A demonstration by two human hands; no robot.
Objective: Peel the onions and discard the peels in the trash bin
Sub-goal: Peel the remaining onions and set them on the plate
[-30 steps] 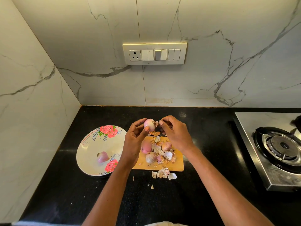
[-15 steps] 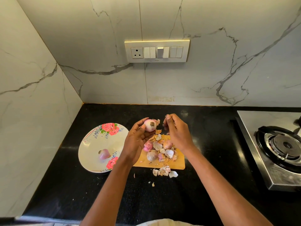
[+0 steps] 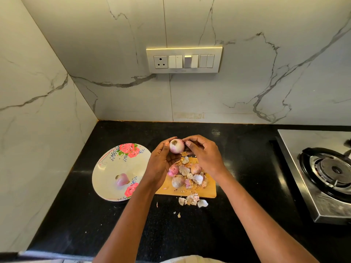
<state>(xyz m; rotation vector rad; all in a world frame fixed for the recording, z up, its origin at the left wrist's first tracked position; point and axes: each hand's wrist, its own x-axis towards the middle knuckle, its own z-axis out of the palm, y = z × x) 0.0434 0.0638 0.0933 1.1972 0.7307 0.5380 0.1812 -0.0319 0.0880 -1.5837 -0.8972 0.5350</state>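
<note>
Pink-white onion (image 3: 176,146) sits raised above the far edge of the wooden board (image 3: 207,189), cupped in my left hand (image 3: 161,164) — fingers curled round it from nine o'clock. My right hand (image 3: 205,154) comes in from three o'clock, thumb and fingertips pinching at its skin. Peels (image 3: 192,199) litter the black surface (image 3: 190,234) at six o'clock. No writing is readable.

A small round onion with pale pink-white skin (image 3: 176,146) is held above the board, root end facing up. Three unpeeled pinkish onions (image 3: 178,180) lie among papery torn peels (image 3: 198,179) — more peel scraps (image 3: 192,199) lie off the board's near edge — and one glossy peeled pink onion (image 3: 122,179) rests in the plate.
</note>
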